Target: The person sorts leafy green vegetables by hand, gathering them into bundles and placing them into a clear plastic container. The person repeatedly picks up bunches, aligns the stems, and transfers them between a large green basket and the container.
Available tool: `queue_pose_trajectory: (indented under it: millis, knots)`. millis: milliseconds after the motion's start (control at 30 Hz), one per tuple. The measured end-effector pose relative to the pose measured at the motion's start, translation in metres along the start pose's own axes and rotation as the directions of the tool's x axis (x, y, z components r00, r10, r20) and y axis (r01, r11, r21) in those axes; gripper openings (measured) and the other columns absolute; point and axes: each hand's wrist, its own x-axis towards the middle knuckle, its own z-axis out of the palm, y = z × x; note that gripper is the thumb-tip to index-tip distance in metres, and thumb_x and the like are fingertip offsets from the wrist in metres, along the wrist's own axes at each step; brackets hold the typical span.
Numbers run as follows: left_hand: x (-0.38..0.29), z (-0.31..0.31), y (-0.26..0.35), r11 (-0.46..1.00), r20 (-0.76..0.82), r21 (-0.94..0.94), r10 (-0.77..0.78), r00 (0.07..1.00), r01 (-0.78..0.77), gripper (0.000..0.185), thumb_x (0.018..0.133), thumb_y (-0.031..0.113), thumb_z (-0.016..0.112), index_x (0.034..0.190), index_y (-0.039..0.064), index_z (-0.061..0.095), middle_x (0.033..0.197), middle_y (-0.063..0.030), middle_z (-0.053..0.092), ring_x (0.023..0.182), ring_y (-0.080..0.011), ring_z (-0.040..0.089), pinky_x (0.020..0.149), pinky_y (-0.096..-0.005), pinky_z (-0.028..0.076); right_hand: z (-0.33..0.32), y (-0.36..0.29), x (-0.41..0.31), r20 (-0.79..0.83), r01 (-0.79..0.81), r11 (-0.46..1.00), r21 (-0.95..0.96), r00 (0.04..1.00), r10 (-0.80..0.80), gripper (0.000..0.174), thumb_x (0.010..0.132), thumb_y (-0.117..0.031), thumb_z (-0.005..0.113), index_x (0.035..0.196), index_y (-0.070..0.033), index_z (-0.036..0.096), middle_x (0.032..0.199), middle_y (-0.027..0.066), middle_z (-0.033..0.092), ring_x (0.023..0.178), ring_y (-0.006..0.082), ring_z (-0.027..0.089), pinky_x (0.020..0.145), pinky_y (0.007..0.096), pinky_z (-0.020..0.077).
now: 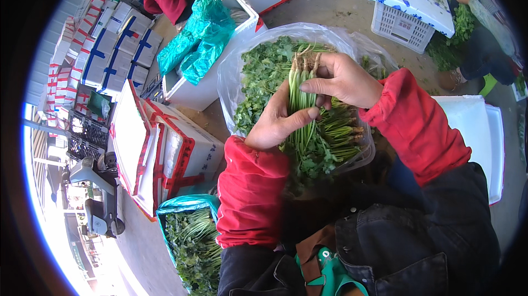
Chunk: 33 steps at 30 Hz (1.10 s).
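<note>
A bunch of leafy green stalks (300, 89), with pale roots at its upper end and leaves hanging below, is between my hands. My left hand (278, 120) wraps around the stalks from the left, its thumb across their front. On the right, my right hand (340, 81) grips the bunch just below the roots with thumb and fingers. Under both hands stands a container lined with clear plastic film (231, 69). Leafy greens (264, 65) fill its left part, and more rooted stalks (344, 131) lie at its right with their roots pointing right.
A foam box lined with teal plastic (194, 246) holds greens at lower left. White foam boxes (192, 143) stand left, with a teal plastic bag (202, 36) behind. Right are an open foam box (470, 127) and a lidded white crate (400, 27). Two people work nearby, upper left and right.
</note>
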Motion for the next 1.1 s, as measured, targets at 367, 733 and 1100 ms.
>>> queue_pose_trajectory:
  millis: [367,733,1100]
  knots:
    - [-0.032,-0.069,0.053,0.860,-0.451,-0.310,0.243,0.859,-0.406,0.017,0.093,0.013,0.058,0.107,0.003,0.054,0.097,-0.0083,0.060,0.084,-0.0177,0.059,0.075,-0.0318,0.050,-0.108,0.053,0.029,-0.339,-0.092,0.922,-0.375,0.940,-0.044,0.029,0.091,-0.030,0.066,0.103,-0.003,0.068,0.083,0.0065,0.068,0.070,0.0141,0.062,0.059,0.0295,0.0483]
    - [-0.058,-0.123,0.052,0.813,-0.773,-0.251,0.159,0.614,-0.526,0.018,0.095,0.011,0.061,0.082,0.009,0.049,0.063,0.0025,0.041,0.051,-0.0088,0.039,0.049,-0.0257,0.037,-0.097,0.111,0.052,-0.192,-0.202,0.256,-0.945,0.979,0.062,0.025,0.081,-0.024,0.068,0.098,-0.006,0.070,0.094,0.0179,0.070,0.092,0.0352,0.066,0.082,0.0460,0.0509]
    - [-0.046,-0.086,0.050,0.858,-0.744,0.495,0.500,0.443,-0.138,0.016,0.086,0.006,0.073,0.087,0.005,0.058,0.062,0.0005,0.057,0.045,-0.0062,0.050,0.042,-0.0208,0.038,-0.051,0.051,0.044,-0.177,0.144,0.521,-0.841,0.838,-0.516,0.023,0.079,-0.020,0.076,0.092,-0.002,0.070,0.090,0.0143,0.069,0.083,0.0324,0.064,0.074,0.0406,0.0491]
